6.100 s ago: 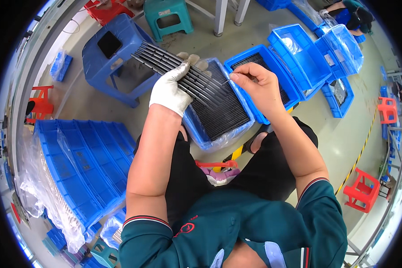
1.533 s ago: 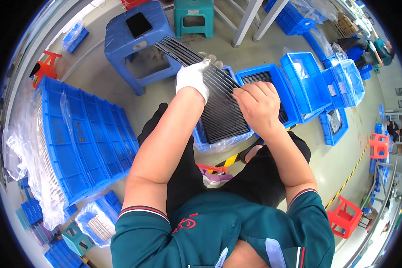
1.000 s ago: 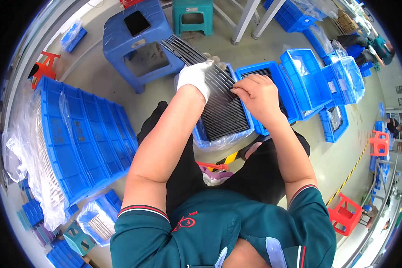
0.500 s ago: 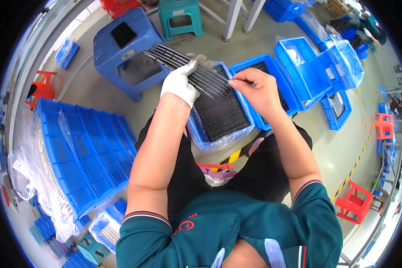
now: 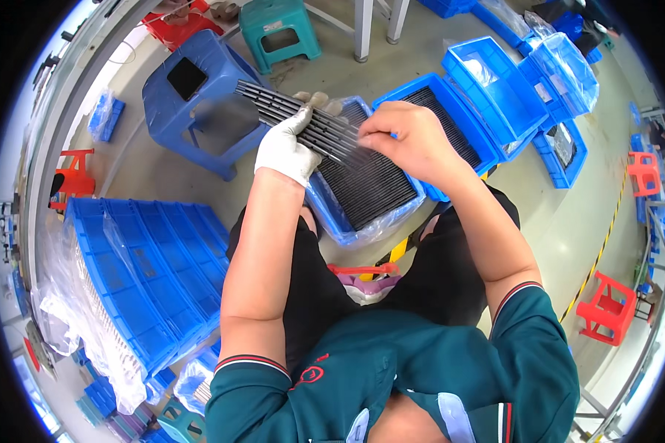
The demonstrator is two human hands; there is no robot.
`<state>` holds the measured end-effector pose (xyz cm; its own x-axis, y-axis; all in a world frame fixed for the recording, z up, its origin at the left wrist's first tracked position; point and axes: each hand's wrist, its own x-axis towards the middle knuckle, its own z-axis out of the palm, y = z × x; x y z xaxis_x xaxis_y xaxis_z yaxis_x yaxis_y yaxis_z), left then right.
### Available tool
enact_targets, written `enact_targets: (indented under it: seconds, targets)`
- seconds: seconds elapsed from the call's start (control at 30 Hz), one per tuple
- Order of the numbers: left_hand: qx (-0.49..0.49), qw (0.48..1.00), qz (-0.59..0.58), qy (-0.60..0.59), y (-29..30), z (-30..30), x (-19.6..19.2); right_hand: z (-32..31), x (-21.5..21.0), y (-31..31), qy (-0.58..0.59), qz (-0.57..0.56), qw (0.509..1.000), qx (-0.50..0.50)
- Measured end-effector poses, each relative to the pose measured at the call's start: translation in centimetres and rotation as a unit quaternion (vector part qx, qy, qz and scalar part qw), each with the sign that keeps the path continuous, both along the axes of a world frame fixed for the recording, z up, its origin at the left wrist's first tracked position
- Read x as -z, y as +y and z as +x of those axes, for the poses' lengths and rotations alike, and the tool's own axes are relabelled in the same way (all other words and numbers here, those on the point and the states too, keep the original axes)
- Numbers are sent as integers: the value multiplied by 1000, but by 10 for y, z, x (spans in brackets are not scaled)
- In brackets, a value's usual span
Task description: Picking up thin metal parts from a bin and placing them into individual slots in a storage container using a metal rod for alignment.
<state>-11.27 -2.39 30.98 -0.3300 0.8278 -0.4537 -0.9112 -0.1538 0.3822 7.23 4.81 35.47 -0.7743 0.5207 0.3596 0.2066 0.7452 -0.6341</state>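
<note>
My left hand (image 5: 284, 151), in a white glove, is closed around a fanned row of thin dark rods (image 5: 331, 135). They slant from upper left to lower right over a blue crate (image 5: 322, 209). The crate is lined with clear plastic and filled with rows of similar black rods (image 5: 369, 198). At the lower right ends of the held rods is my bare right hand (image 5: 410, 140), thumb and forefinger pinched together. Blur and the fingers hide what is in that pinch.
Another blue crate (image 5: 386, 97) with black rods stands to the right, beside stacked blue bins (image 5: 488, 96). A blue stool (image 5: 199, 55) with a dark flat square on it stands far left, near a green stool (image 5: 277, 33). Tall stacked blue crates (image 5: 144, 266) stand at my left.
The whole view has shifted a little. My right hand has turned, its fingers curling in more at the rod ends. My left hand keeps its hold on the rods.
</note>
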Motion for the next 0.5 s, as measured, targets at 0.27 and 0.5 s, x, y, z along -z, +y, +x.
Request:
enact_targets:
  seconds: [0.27, 0.5]
  targets:
    - [8, 999, 32, -3, -3, -2, -1, -1, -3, -5, 30, 70, 997, -14]
    - [13, 999, 22, 37, -7, 1, -11, 0, -8, -6, 23, -177, 983, 52]
